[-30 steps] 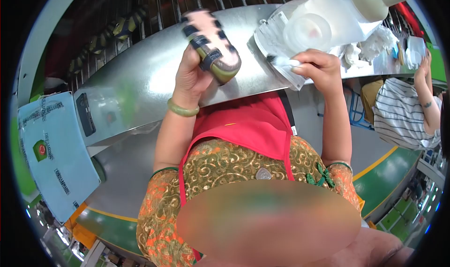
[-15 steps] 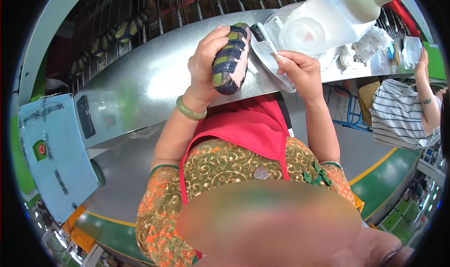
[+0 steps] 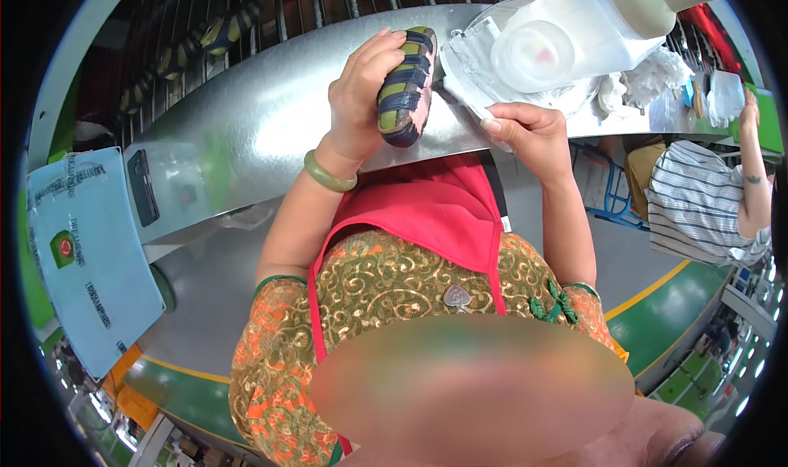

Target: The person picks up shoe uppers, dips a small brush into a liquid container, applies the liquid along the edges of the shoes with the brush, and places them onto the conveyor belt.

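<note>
My left hand [image 3: 361, 85] is wrapped round a shoe [image 3: 404, 89] with dark navy and olive-green strips, held upright over the metal bench. A pale pink area shows along the shoe's right side. In my right hand [image 3: 529, 135], a thin white-handled brush [image 3: 474, 108] is pinched between thumb and fingers. Its dark bristles point toward the shoe and sit close to its right side; I cannot tell whether they touch. Just beyond the brush, a shallow clear plastic dish [image 3: 468, 65] lies under a translucent bottle [image 3: 566, 40] with a beige top.
A metal bench [image 3: 271, 114] curves before me, with a bar rack [image 3: 279, 7] behind it holding similar shoes [image 3: 230, 28]. Crumpled white material [image 3: 657, 77] lies right of the bottle. A dark phone-like object [image 3: 143, 188] and a blue box [image 3: 90, 262] are left. Another person [image 3: 698, 192] works at right.
The brush has tipped lower and its bristles have moved down, away from the dish's edge. The shoe has turned slightly more upright and shifted a little up in view.
</note>
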### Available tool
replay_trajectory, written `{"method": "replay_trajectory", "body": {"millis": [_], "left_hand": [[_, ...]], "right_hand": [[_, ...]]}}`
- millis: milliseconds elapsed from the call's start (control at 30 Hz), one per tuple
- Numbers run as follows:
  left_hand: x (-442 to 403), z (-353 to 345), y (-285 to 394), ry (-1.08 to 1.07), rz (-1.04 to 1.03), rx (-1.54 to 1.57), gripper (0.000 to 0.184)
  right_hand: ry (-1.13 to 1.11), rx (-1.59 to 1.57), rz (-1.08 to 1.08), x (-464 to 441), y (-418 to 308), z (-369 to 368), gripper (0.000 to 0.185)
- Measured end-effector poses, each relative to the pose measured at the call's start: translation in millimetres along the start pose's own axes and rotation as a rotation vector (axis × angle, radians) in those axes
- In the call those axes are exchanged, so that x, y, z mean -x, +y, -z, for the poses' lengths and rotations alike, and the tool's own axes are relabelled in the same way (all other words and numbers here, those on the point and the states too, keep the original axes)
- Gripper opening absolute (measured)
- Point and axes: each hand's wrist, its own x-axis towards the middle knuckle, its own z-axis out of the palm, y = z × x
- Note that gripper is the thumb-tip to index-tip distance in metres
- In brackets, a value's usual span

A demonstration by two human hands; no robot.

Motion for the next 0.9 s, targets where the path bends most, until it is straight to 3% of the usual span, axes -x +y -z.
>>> {"method": "replay_trajectory", "body": {"millis": [167,233,367,467,533,633,733,900], "left_hand": [[2.1,0.4,5.8,-0.088,-0.001,0.027,0.051],[-0.3,2.2,6.7,-0.071,-0.003,0.009,0.049],[4.3,7.5,1.0,-0.024,0.040,-0.003,0.048],[-0.5,5.5,9.1,-0.067,0.083,-0.001,0.050],[-0.3,5.3,12.6,-0.103,0.105,0.018,0.049],[2.5,8.7,13.2,-0.146,0.171,0.053,0.049],[5.9,14.4,16.2,-0.215,0.300,0.054,0.048],[-4.1,13.5,25.9,-0.224,0.324,0.098,0.043]], "right_hand": [[0.059,-0.013,0.158,-3.3,-7.3,-10.1,0.017],[0.026,0.142,0.216,-1.7,-6.7,-7.2,0.018],[0.007,0.156,0.104,4.8,5.9,-7.0,0.017],[0.065,0.000,0.080,5.1,-9.2,-14.3,0.016],[0.041,0.074,0.231,-0.1,-17.6,-16.6,0.017],[-0.010,0.195,0.243,-1.1,-13.1,-14.4,0.017],[-0.010,0.128,0.207,2.8,1.1,-12.1,0.016],[0.045,0.073,0.224,1.2,-18.4,-14.6,0.019]]}}
